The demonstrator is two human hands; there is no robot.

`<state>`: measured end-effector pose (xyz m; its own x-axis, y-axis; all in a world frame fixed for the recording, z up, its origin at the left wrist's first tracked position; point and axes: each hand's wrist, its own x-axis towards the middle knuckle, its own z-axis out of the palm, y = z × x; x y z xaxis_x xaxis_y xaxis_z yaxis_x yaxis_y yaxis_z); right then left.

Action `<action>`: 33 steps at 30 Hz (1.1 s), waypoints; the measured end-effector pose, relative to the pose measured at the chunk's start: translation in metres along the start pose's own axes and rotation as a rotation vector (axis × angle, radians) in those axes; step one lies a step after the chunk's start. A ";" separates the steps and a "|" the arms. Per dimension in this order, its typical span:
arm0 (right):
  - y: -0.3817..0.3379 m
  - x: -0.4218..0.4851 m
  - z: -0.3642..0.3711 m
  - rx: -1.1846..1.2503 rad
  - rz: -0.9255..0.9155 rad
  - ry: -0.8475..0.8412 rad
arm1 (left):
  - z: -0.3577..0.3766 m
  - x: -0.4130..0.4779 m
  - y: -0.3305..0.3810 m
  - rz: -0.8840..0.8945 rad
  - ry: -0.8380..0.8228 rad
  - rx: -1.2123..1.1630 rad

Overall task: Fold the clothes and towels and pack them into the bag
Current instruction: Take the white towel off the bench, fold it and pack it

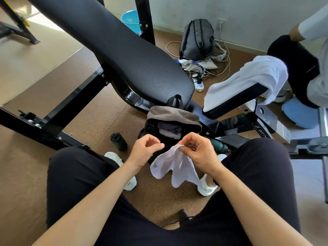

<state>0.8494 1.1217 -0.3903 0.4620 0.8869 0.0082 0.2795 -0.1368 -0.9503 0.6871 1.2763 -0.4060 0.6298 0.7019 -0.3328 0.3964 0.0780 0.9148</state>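
**Status: White Fabric Piece Held Above Open Bag**

The right hand (200, 150) pinches the top edge of a white fabric piece (175, 166) between thumb and curled fingertips. The fabric hangs down from that pinch in two limp lobes, unfolded, between the person's knees. The left hand (147, 148) is raised just left of the fabric. Its fingers are curled inward with the thumb close to the index finger, and nothing is visible in its grasp.

The bag (170, 114) stands on the floor just beyond both hands, near the foot of the bench backrest (124, 55). Its grey flap is turned back and the mouth is open. Folded grey clothes (169, 131) lie inside.

A white towel (248, 79) is draped over the seat pad (236, 102), to the far right of the bag, with one end hanging off the pad's right side.

A dark bottle (118, 141) stands on the floor left of the bag. A green bottle (219, 145) lies to the bag's right, partly hidden by the right hand. A grey backpack (197, 39) leans against the far wall, with a power strip (198, 84) on the floor nearer than it.
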 end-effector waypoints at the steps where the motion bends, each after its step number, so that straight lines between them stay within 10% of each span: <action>1: -0.001 0.000 0.000 0.001 -0.001 -0.010 | 0.001 -0.001 0.002 0.067 -0.081 -0.012; 10: -0.004 -0.002 -0.004 -0.020 -0.005 -0.018 | 0.021 -0.002 -0.010 0.342 -0.211 0.313; 22: 0.000 0.008 -0.023 0.144 0.022 0.250 | 0.005 0.019 -0.040 -0.035 -0.099 0.687; 28: 0.009 0.019 -0.056 -0.074 0.125 0.587 | -0.031 0.031 -0.040 -0.198 -0.083 0.542; 33: 0.018 0.023 -0.059 -0.197 0.200 0.554 | -0.048 0.030 -0.034 -0.262 0.007 0.322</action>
<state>0.9143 1.1137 -0.3891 0.8749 0.4822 0.0458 0.2678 -0.4026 -0.8753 0.6606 1.3287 -0.4355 0.4757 0.6926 -0.5422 0.7320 0.0301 0.6806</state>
